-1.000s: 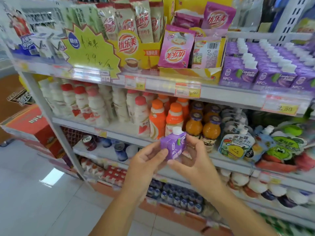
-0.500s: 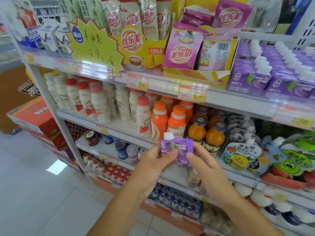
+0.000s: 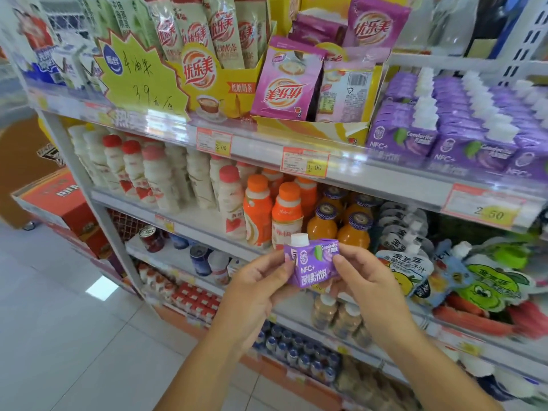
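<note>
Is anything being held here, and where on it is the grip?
A small purple juice carton, upright. The left hand pinches its left side and the right hand its right side.

Small grocery shop, stocked shelves [image 3: 296,149], price tags [image 3: 305,165], drink bottles [image 3: 258,212], snack packets [image 3: 289,81]

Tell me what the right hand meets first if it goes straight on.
The right hand would probably meet the orange bottles behind the purple carton it grips; depth is unclear.
</note>
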`<state>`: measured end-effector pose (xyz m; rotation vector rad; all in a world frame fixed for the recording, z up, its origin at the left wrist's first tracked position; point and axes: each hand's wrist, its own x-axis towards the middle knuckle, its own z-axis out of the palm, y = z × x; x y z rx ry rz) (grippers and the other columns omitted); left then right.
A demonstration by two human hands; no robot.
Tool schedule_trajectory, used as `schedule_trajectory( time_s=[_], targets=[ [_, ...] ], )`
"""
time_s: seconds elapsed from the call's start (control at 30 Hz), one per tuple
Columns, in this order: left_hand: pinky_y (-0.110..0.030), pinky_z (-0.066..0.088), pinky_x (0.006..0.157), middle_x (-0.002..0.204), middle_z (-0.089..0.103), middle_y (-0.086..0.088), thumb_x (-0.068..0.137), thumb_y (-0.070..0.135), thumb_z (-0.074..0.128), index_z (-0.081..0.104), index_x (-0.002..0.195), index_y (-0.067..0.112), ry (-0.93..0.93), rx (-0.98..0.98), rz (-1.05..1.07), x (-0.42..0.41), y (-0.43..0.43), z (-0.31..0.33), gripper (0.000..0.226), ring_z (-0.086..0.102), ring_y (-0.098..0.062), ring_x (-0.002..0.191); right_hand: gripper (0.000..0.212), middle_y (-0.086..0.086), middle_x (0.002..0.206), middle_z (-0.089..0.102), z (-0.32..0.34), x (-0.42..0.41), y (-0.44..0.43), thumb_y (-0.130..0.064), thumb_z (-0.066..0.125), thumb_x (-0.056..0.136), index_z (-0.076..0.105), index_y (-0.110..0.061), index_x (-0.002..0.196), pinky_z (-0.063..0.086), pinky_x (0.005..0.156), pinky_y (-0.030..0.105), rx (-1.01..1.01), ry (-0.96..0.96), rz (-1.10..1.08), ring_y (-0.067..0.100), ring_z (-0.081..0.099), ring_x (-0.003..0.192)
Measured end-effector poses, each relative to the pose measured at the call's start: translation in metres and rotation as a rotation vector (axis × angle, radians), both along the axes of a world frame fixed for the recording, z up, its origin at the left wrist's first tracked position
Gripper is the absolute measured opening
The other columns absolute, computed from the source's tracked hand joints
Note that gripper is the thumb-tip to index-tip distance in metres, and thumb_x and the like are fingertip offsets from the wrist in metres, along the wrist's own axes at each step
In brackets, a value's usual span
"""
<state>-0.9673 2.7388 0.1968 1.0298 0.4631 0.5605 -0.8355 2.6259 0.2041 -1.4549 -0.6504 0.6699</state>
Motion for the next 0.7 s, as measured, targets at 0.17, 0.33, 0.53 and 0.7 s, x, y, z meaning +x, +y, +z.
schedule_trajectory(
  time_s=[0.17,0.33,0.53,0.7],
  targets=[
    [-0.022,0.057,0.072,0.104,0.075,-0.015,0.076,0.014,0.065,0.074,0.101,0.01,-0.005,0.018,0.017,0.008,-0.004,-0.002,0.026,0.072,-0.017,0.089,0.041,-0.006,0.1,0.074,0.001,-0.004,-0.005,-0.026,0.071,0.079,0.058,-0.023,0.118,0.055,0.07,0.023,0.004,0.015,0.026,0.007,0.069,0.081],
    [-0.028,0.058,0.082,0.108,0.074,-0.014,0.078,0.029,0.063,0.072,0.11,0.01,0.042,0.064,0.016,0.008,-0.004,-0.002,0.038,0.071,-0.021,0.097,0.066,0.0,0.127,0.057,0.0,-0.009,-0.005,-0.042,0.089,0.063,0.052,-0.043,0.117,0.057,0.085,0.03,-0.066,-0.106,0.037,0.006,0.067,0.101],
    [-0.03,0.056,0.088,0.12,0.07,0.001,0.087,0.026,0.063,0.061,0.129,0.019,0.131,0.23,-0.092,0.005,0.009,0.002,0.043,0.067,-0.017,0.108,0.043,-0.012,0.115,0.07,0.006,-0.009,-0.013,-0.007,0.058,0.092,0.056,-0.03,0.128,0.052,0.081,0.017,0.019,-0.009,0.229,0.006,0.067,0.104],
    [-0.025,0.053,0.088,0.12,0.071,-0.001,0.087,0.022,0.062,0.062,0.126,0.013,0.151,0.235,-0.193,0.002,0.011,0.003,0.04,0.066,-0.014,0.109,0.032,0.003,0.132,0.061,-0.007,-0.008,-0.01,-0.023,0.059,0.087,0.072,-0.034,0.113,0.049,0.1,0.043,0.04,0.206,0.25,0.022,0.062,0.117]
  ],
)
